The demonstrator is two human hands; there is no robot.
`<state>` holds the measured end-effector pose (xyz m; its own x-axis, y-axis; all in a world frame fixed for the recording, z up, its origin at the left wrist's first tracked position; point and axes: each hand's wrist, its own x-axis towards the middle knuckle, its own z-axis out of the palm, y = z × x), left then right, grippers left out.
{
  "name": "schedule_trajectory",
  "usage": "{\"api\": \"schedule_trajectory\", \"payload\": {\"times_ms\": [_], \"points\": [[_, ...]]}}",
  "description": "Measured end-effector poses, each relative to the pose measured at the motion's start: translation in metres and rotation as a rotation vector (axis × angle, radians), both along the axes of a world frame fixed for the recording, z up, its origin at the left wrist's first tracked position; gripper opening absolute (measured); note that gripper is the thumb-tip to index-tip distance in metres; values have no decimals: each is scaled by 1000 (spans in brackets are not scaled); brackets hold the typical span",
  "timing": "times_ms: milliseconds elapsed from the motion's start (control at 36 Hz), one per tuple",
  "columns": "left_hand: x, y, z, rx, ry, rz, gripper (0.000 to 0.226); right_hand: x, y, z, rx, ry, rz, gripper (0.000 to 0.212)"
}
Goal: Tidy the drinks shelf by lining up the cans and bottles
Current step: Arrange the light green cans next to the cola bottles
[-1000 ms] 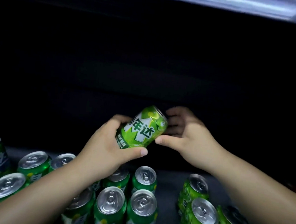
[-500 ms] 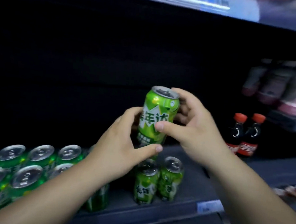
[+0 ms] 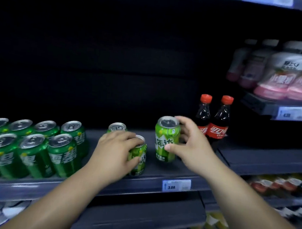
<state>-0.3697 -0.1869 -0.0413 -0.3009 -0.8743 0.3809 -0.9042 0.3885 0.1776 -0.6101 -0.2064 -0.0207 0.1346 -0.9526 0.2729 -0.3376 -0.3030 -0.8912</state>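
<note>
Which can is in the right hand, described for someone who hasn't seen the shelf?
On the dark shelf, find the two red-capped cola bottles. Just left of them is an upright light green can, gripped by the right hand. It is the rightmost can, apart from the second light green can under the left hand.

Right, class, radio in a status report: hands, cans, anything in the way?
Left hand grips left can. Right hand grips right can, upright. Two cola bottles close behind right hand, over.

A dim, dark-backed shelf bears a price tag on its front edge.
</note>
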Motion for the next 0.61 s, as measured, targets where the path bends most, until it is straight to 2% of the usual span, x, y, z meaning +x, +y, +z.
{"api": "schedule_trajectory", "payload": {"times_ms": [139, 278, 389, 500, 611], "points": [[0, 5, -4, -14, -2, 25, 53, 5, -11, -34, 98, 32, 49, 77], [2, 6, -8, -38, -2, 17, 53, 7, -22, -53, 164, 27, 103, 90], [6, 5, -11, -47, 1, -6, 54, 13, -29, -59, 154, -29, 105, 81], [7, 4, -8, -26, 0, -38, 56, 22, -38, -54, 133, -7, 97, 73], [16, 7, -2, -3, 10, -43, 64, 21, -50, -48, 101, -10, -9, 59]]}}
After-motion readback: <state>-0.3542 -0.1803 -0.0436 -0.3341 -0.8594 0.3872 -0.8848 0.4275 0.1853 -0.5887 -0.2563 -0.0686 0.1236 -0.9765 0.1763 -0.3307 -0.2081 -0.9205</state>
